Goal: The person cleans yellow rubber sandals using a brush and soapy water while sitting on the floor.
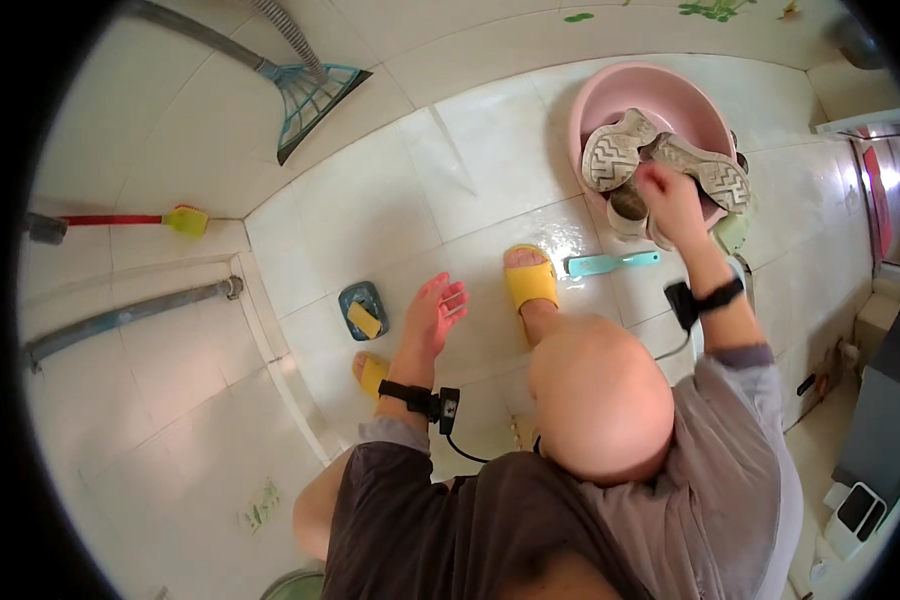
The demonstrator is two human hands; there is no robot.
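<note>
My left hand (437,315) hangs over the floor with its fingers apart, holding nothing. Close by it lies a dark blue soap dish (361,311) with a yellow bar of soap (364,320). My right hand (672,205) is curled at the near side of a pink basin (575,118), against wet-looking pale shoes; what its fingers grip is hidden. In the basin, one shoe (611,160) shows its zigzag sole at the left. Another shoe (722,180) lies sole up at the right, over the rim. A turquoise-handled brush (612,263) lies on the floor before the basin.
Wet white tiles (490,200) surround my yellow slippers (532,285). A blue squeegee (310,95) leans at the far left wall, near a red-handled yellow brush (185,220). A grey pipe (135,318) runs along the left. A grey box (885,400) stands at the right.
</note>
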